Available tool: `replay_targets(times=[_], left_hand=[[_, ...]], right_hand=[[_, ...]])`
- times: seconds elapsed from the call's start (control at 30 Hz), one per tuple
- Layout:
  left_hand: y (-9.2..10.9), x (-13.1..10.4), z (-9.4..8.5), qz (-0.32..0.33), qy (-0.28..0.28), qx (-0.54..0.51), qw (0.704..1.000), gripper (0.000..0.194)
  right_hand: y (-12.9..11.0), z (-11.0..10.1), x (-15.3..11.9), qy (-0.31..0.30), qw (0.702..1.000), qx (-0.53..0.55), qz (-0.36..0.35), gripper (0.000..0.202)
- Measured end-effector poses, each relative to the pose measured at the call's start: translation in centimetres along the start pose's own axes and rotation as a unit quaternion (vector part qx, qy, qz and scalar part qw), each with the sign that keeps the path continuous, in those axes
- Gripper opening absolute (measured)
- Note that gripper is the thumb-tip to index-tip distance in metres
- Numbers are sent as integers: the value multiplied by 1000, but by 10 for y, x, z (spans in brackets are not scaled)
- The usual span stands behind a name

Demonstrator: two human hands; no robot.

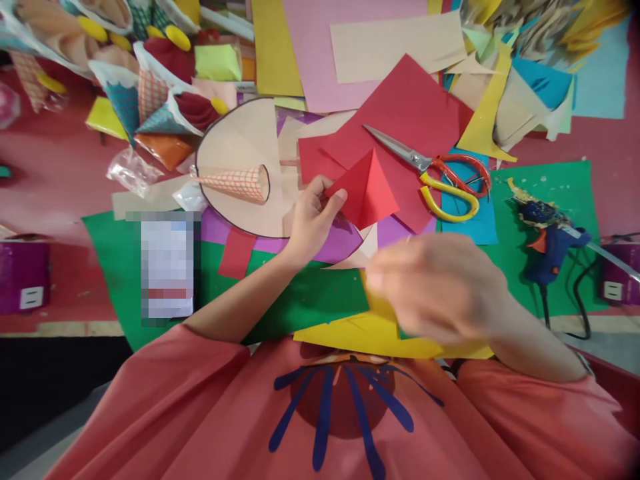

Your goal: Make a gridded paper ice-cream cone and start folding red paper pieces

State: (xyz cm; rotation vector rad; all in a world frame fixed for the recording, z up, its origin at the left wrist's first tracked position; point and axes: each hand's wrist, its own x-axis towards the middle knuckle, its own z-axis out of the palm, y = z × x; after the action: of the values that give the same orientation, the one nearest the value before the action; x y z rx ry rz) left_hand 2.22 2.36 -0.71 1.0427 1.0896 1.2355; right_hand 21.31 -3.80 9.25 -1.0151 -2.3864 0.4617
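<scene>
Between the thumb and fingers of my left hand (317,220) is a folded piece of red paper (364,190), its crease standing up. My right hand (440,283) hovers nearer my body, smeared by motion, so its fingers are hard to read. Scissors (425,163) with one red and one yellow handle loop lie just beyond it, partly over a larger red sheet (410,100). Left of the folded paper rests a beige oval card (235,143) with a dark edge, and a small checked paper cone (240,181) lies on it.
A blue glue gun (550,247) with its cord lies at right on green paper (565,193). A phone (167,267) with a blurred screen lies at left. Decorated cones (160,100) crowd the far left; paper scraps (530,93) pile up at far right.
</scene>
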Motion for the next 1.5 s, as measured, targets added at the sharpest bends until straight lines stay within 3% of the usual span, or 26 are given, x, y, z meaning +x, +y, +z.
replay_targets(times=[0.03, 0.1, 0.2, 0.3, 0.5, 0.7, 0.9, 1.03, 1.17, 1.33, 1.5], left_hand=[[0, 0, 0, 1, 1, 1, 1000, 43], [1, 0, 1, 6, 3, 4, 1000, 43], [0, 1, 1, 11, 0, 14, 1000, 43], [-1, 1, 0, 14, -4, 18, 1000, 45], [0, 1, 0, 25, -14, 22, 999, 44], [1, 0, -1, 34, -29, 20, 999, 43], [-7, 2, -5, 62, -32, 22, 997, 31], [-6, 1, -8, 123, -74, 67, 987, 23], [-2, -3, -8, 111, -118, 97, 982, 20], [0, -3, -3, 136, -93, 154, 974, 16], [-1, 0, -3, 143, -61, 158, 975, 30]], right_hand=[[14, 7, 8, 49, 997, -32, -45, 23], [41, 22, 17, 106, 992, -70, 0, 39], [68, 44, 15, 84, 992, -67, 59, 51], [79, 58, 6, 95, 993, -20, 60, 48], [82, 57, 2, 159, 982, 64, 82, 17], [82, 52, 2, 193, 966, 121, 119, 9], [83, 53, 3, 182, 961, 165, 126, 2], [86, 54, 3, 176, 954, 187, 155, 5], [88, 53, 4, 190, 948, 201, 158, 10], [84, 51, 5, 170, 951, 201, 163, 14], [83, 49, 5, 128, 959, 199, 155, 15]])
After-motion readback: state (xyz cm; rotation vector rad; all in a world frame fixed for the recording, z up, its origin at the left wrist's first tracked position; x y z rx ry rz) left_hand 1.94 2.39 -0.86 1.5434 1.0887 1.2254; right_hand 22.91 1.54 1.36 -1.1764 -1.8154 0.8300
